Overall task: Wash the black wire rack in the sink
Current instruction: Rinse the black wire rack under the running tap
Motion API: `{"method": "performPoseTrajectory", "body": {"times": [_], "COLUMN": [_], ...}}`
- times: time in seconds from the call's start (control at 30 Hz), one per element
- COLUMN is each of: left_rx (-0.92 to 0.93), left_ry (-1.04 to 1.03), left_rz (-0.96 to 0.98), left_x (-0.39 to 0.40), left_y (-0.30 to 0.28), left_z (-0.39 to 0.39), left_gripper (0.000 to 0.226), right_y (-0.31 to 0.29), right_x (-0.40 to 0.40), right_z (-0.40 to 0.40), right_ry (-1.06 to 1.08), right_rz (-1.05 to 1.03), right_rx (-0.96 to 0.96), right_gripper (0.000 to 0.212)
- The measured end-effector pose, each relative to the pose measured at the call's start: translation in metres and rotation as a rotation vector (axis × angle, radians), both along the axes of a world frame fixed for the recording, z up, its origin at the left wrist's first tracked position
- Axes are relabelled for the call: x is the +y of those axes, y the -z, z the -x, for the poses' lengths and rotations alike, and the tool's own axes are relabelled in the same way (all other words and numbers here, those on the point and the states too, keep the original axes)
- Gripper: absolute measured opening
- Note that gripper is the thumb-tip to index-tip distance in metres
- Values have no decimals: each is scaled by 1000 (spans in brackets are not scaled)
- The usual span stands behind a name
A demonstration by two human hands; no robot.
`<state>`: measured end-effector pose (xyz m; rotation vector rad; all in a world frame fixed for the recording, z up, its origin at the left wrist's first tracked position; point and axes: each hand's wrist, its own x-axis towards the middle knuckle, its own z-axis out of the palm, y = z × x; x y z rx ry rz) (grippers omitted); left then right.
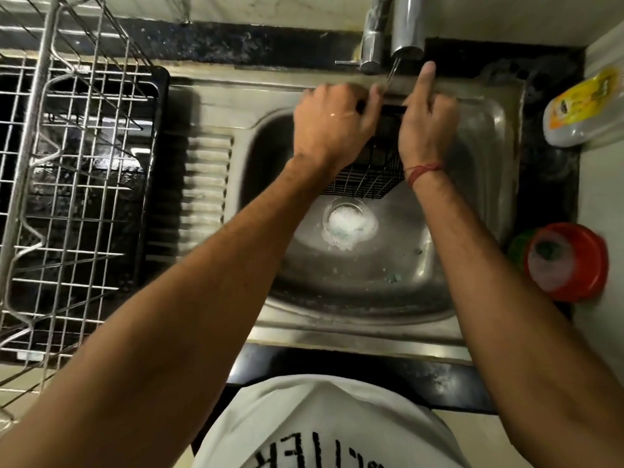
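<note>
Both hands, left (332,128) & right (426,128), gripped rack (368,180) under tap (407,27); wet grip could slip, dropping rack into sink (486,157).

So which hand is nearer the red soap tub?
Right. The right hand holds the black wire rack on the side toward the red tub; the left hand grips its far side.
</note>
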<state>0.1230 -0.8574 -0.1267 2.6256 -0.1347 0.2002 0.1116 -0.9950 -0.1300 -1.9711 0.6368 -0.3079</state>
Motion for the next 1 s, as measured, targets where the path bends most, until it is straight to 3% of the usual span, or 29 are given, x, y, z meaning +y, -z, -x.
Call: {"method": "performPoseTrajectory", "body": {"times": [0.1, 0.23, 0.3, 0.43, 0.53, 0.6, 0.7, 0.77, 0.9, 1.0], "left_rx": [99, 109, 90, 61, 72, 201, 288, 260, 241, 309], "left_ry": [-163, -151, -108, 21, 108, 116, 109, 91, -20, -42], "left_rz": [353, 264, 179, 249, 475, 590, 494, 405, 400, 429], "left_x": [9, -9, -28, -49, -48, -46, -37, -35, -45, -45], "left_y": [3, -4, -10, -18, -15, -10, 8, 17, 9, 3], "left_z": [9, 10, 10, 8, 3, 7, 21, 25, 13, 3], "left_gripper": [50, 50, 50, 55, 61, 63, 61, 59, 61, 51], "right_y": [-1, -9, -9, -13, -18, -12, 9, 15, -12, -30], "right_x": [0, -2, -7, -17, -27, -35, -39, -39, -22, -5], "right_z": [6, 21, 26, 28, 34, 44, 60, 67, 56, 34], "right_ry": [-20, -116, -198, -42, -27, -33, 2, -14, -155, -232], "right_rz": [-60, 343, 526, 393, 317, 193, -53, -46, 81, 254], "right_rx": [-65, -191, -151, 0, -39, -102, -133, -121, -130, -128], "right_gripper": [67, 53, 52, 63, 56, 48, 44, 38, 46, 49]}}
